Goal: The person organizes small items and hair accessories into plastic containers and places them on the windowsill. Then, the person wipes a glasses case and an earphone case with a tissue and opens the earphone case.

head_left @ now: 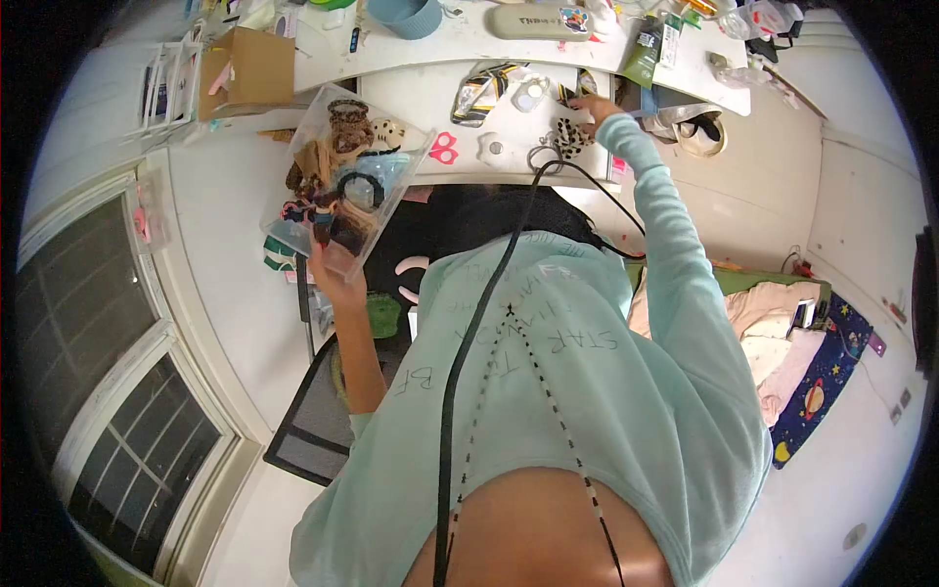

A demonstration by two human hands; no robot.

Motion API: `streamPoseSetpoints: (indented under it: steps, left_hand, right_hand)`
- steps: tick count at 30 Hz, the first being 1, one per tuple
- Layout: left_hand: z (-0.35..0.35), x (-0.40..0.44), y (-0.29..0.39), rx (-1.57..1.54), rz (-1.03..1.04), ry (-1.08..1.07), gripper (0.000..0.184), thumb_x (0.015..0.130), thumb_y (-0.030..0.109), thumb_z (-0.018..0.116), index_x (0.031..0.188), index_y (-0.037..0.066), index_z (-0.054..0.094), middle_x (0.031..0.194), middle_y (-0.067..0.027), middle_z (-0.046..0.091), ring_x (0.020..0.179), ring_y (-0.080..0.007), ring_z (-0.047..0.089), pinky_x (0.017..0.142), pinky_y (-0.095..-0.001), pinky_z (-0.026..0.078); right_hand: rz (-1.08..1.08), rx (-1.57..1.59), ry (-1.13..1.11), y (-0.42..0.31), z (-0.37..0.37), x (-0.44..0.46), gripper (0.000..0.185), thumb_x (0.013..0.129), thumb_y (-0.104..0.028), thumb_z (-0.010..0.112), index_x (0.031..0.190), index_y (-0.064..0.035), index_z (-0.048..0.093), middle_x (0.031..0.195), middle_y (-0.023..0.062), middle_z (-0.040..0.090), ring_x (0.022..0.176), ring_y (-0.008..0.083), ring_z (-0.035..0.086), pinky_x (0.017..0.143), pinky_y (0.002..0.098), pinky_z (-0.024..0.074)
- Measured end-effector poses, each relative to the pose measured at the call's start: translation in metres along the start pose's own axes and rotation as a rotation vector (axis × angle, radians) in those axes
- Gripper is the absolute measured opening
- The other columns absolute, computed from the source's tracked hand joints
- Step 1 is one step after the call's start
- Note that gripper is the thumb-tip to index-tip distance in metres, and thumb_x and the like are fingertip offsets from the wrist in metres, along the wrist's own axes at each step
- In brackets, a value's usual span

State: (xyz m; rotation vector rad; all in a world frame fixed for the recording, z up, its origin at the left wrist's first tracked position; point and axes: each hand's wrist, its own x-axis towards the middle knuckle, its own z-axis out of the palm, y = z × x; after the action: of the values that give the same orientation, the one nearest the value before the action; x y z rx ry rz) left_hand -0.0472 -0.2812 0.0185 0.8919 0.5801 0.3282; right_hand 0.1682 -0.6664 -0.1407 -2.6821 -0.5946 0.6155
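Observation:
My left hand is closed on the lower end of a clear plastic box, which is tilted over the left side of the open drawer. In the box lie brown and leopard-print scrunchies, a black hair tie and light blue fabric. My right hand reaches over the right side of the drawer, fingers apart, its fingertips at a piece of dark striped cloth. Just below it sits a spotted scrunchie. Left of it are a striped scarf and a small round-topped case.
Pink-handled scissors, a white case and a ring-shaped band lie in the drawer. On the desk above are a blue bowl, a pencil case and a green tube. A cardboard box stands left. A black cable crosses the view.

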Motion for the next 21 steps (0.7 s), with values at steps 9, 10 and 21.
streamPoseSetpoints:
  steps: [9,10,21]
  left_hand:
    - [-0.002,0.01,-0.001,-0.01,-0.063,-0.136,0.045,0.08,0.027,0.045,0.119,0.005,0.036,0.116,-0.0069,0.043,0.109,-0.0204,0.039,0.092,-0.034,0.029]
    - [-0.001,0.009,0.0,0.007,-0.062,-0.133,0.045,0.08,0.028,0.045,0.119,0.005,0.036,0.116,-0.0067,0.043,0.108,-0.0204,0.04,0.092,-0.034,0.03]
    - [-0.012,0.004,-0.006,-0.005,-0.008,0.034,0.036,0.076,0.022,0.053,0.109,0.009,0.045,0.102,-0.0043,0.053,0.095,-0.0177,0.05,0.084,-0.0391,0.04]
  right_hand:
    - [0.248,0.105,0.079,0.007,0.035,-0.025,0.045,0.06,-0.022,0.069,0.101,-0.011,0.053,0.104,0.0123,0.05,0.09,0.0268,0.052,0.08,0.0331,0.0423]
    - [0.279,0.156,0.125,0.007,0.032,-0.026,0.044,0.06,-0.022,0.069,0.1,-0.0113,0.053,0.104,0.0124,0.05,0.089,0.0264,0.052,0.08,0.0331,0.0425]
    - [0.064,-0.194,0.153,-0.026,0.006,-0.024,0.038,0.064,-0.003,0.052,0.099,-0.0186,0.055,0.101,0.0069,0.052,0.094,0.0267,0.049,0.081,0.0344,0.0421]
